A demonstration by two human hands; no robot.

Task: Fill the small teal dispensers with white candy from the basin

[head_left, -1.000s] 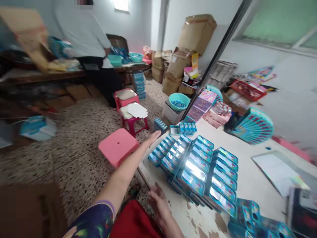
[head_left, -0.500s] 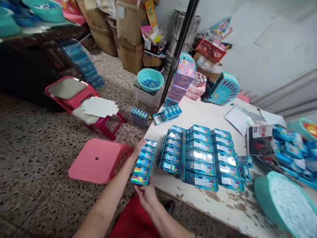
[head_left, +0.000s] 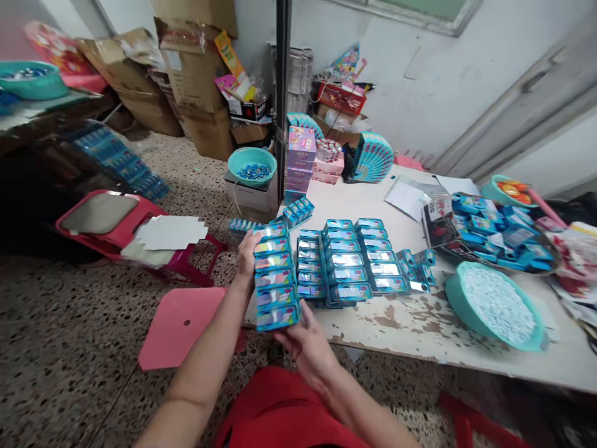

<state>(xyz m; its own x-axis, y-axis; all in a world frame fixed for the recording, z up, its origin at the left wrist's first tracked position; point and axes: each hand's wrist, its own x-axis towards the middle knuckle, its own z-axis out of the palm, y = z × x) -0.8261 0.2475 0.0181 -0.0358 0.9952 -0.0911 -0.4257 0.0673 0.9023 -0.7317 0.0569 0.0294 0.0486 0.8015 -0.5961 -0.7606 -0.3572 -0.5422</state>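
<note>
Held between my two hands is a row of small blue boxes (head_left: 275, 278) with shiny tops, lifted in front of the table's left edge. My left hand (head_left: 248, 256) is wrapped around its far left end. At the near end, my right hand (head_left: 310, 342) grips the bottom right corner, its fingers partly hidden under the boxes. Just right of the row, more blue boxes (head_left: 346, 261) stand in lined-up columns on the white table (head_left: 368, 323). A shorter row of blue boxes (head_left: 298, 211) lies beyond, near the left edge.
A green basin of pale small pieces (head_left: 499, 305) and a carton of loose blue boxes (head_left: 504, 227) stand on the right. Purple boxes (head_left: 301, 158) are stacked by a dark post (head_left: 282, 93). A pink stool (head_left: 181, 330) is at the left, with a green basin (head_left: 252, 167) beyond.
The row of boxes has been raised closer to my view, still in both hands. My view has turned right, showing more of the table's right side.
</note>
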